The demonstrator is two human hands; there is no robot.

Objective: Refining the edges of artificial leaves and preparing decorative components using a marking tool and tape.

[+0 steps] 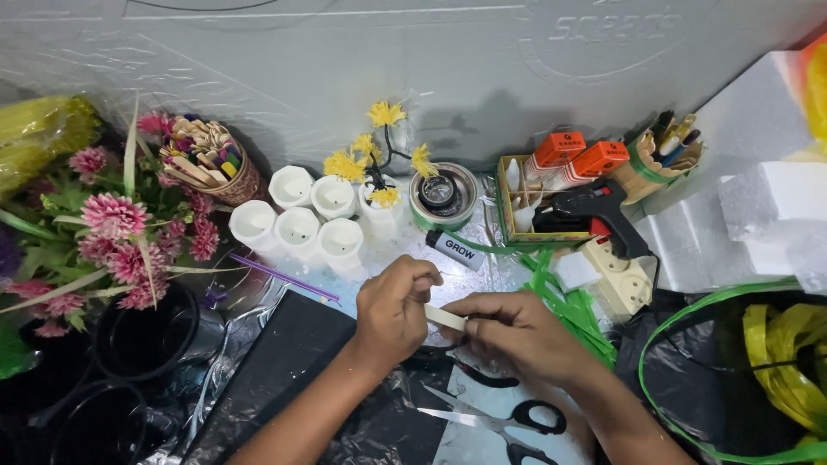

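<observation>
Both hands meet at the middle of the view over a cluttered work surface. My left hand and my right hand pinch the two ends of a short pale flat strip, like a wooden craft stick or a piece of tape, held level between them. Black-handled scissors lie open just below my right hand. A lighter lies just beyond the fingers.
Several white cups and a small yellow artificial flower stand behind. Pink artificial flowers and black pots are left. A glue gun, power strip, foam blocks and green strapping are right.
</observation>
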